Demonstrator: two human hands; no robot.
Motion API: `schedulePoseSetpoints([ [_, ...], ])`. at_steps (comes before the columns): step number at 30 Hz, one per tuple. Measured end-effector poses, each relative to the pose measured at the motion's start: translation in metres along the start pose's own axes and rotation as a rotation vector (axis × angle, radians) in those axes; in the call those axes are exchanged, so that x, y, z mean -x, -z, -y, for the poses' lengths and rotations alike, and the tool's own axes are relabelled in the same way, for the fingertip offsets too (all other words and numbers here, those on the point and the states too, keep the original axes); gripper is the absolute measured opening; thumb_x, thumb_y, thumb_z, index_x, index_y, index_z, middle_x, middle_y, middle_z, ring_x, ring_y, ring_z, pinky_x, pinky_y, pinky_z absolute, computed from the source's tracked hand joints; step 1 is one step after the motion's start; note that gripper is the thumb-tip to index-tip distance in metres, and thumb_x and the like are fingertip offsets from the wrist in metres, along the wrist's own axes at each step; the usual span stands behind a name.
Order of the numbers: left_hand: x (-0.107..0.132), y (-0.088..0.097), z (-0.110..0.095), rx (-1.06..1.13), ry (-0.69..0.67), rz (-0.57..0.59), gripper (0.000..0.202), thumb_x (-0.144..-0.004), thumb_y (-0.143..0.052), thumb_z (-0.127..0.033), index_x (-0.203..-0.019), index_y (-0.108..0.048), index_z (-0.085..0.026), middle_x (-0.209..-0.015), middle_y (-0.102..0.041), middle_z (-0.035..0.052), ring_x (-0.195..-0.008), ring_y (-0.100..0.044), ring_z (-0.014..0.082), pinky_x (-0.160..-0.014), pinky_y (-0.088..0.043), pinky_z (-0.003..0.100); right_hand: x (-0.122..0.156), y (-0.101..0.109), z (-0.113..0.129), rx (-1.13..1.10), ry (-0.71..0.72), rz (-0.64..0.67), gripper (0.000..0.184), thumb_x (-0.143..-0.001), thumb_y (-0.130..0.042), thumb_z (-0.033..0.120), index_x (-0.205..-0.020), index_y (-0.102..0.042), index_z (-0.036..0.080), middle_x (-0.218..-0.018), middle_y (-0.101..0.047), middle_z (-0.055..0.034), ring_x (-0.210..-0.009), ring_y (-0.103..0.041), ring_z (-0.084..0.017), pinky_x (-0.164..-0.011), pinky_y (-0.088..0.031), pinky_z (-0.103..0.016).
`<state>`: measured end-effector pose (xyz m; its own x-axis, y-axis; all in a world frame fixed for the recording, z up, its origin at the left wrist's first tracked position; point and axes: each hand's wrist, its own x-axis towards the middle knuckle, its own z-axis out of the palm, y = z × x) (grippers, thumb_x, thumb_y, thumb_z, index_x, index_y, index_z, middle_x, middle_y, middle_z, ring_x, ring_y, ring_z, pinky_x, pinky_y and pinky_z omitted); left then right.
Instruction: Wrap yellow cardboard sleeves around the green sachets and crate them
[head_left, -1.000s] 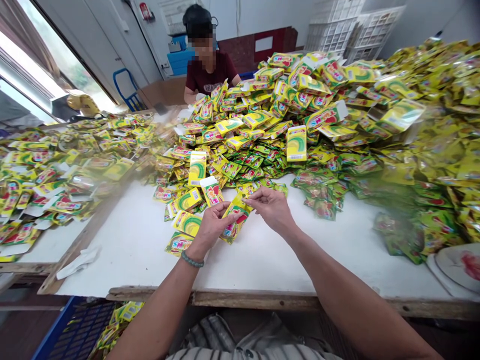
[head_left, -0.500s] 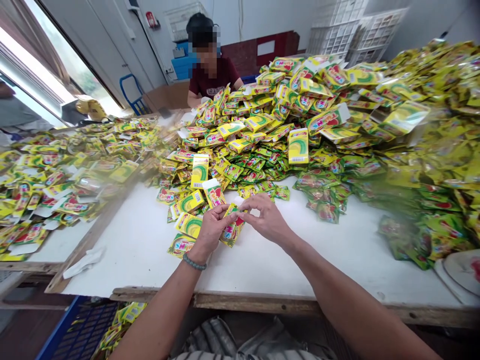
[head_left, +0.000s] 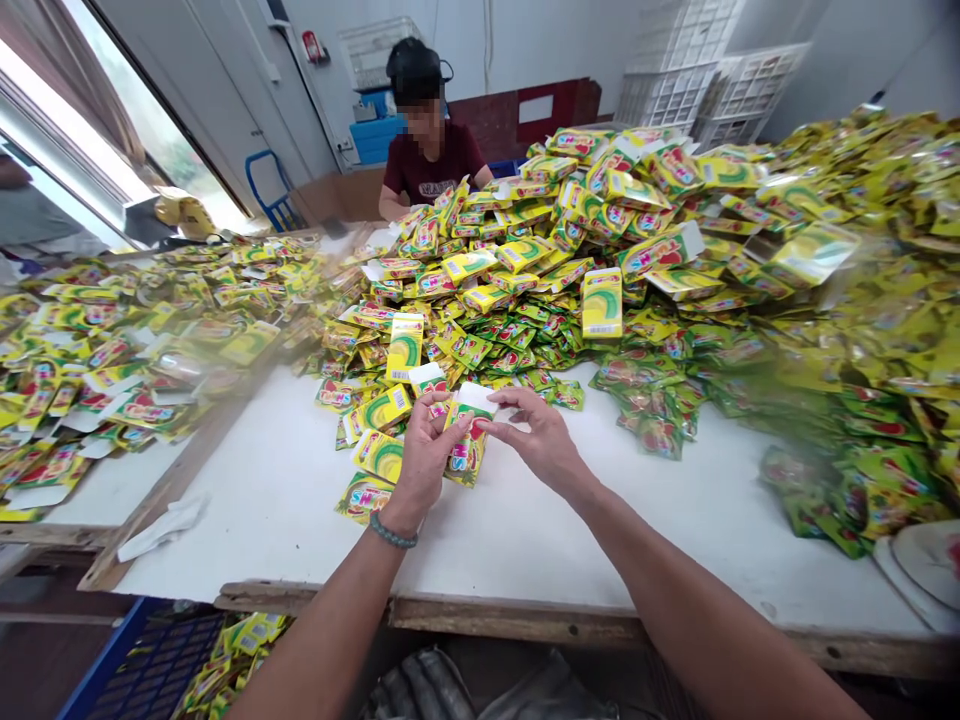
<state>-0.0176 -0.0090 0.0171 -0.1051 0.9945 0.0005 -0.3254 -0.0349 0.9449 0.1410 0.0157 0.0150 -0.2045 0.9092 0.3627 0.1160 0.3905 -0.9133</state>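
Note:
My left hand (head_left: 421,458) grips a small yellow-green carton (head_left: 466,440) just above the white table (head_left: 525,520). Its white top flap stands open. My right hand (head_left: 541,440) pinches the carton's upper edge at that flap. Both hands are closed on it. A green bead bracelet circles my left wrist. Flat cartons and a few folded ones lie just behind and left of my hands. A huge heap of yellow and green sachets and cartons (head_left: 600,250) fills the table's far side.
Another person (head_left: 431,150) in a dark red shirt sits across the table. A second table at the left (head_left: 112,350) is covered with packets. A blue crate (head_left: 150,670) holding packets sits on the floor below left. White crates (head_left: 675,70) stack at the back.
The carton has been raised and turned more upright, and its white flap now stands open. My view has tilted slightly down.

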Motion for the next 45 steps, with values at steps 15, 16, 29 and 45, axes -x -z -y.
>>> schedulePoseSetpoints([
  [15, -0.002, 0.008, 0.012, -0.125, -0.09, 0.057, 0.042, -0.077, -0.074, -0.039, -0.107, -0.049, -0.022, -0.078, -0.06, -0.0033, -0.063, -0.056, 0.0102, -0.06, -0.045, 0.021, 0.004, -0.014, -0.004, -0.212, -0.108, 0.114, 0.041, -0.077, -0.072, 0.043, -0.11, -0.062, 0.02, -0.09, -0.063, -0.0039, -0.081, -0.06, -0.017, -0.074, -0.049, -0.031],
  [16, -0.002, 0.007, 0.011, -0.102, -0.09, 0.033, 0.043, -0.076, -0.075, -0.039, -0.106, -0.049, -0.022, -0.079, -0.061, -0.0031, -0.064, -0.056, 0.0104, -0.06, -0.046, 0.021, 0.004, -0.016, -0.004, -0.247, -0.118, 0.086, 0.042, -0.076, -0.072, 0.043, -0.109, -0.059, 0.02, -0.086, -0.062, -0.0025, -0.078, -0.059, -0.016, -0.072, -0.049, -0.03],
  [29, -0.002, 0.01, 0.013, -0.179, -0.159, 0.184, 0.039, -0.079, -0.074, -0.033, -0.111, -0.054, -0.022, -0.096, -0.066, 0.0015, -0.087, -0.063, 0.0127, -0.076, -0.05, 0.023, -0.003, -0.003, -0.006, -0.417, -0.25, 0.05, 0.055, -0.068, -0.078, 0.04, -0.113, -0.053, 0.022, -0.079, -0.064, 0.0012, -0.071, -0.059, -0.015, -0.069, -0.047, -0.029],
  [45, 0.001, 0.008, 0.011, -0.123, -0.124, 0.009, 0.043, -0.072, -0.079, -0.04, -0.098, -0.051, -0.018, -0.067, -0.064, -0.0024, -0.054, -0.056, 0.0098, -0.055, -0.047, 0.021, 0.003, -0.008, 0.003, -0.293, -0.225, 0.067, 0.029, -0.07, -0.077, 0.044, -0.084, -0.075, 0.018, -0.082, -0.072, -0.0053, -0.072, -0.065, -0.018, -0.069, -0.049, -0.031],
])
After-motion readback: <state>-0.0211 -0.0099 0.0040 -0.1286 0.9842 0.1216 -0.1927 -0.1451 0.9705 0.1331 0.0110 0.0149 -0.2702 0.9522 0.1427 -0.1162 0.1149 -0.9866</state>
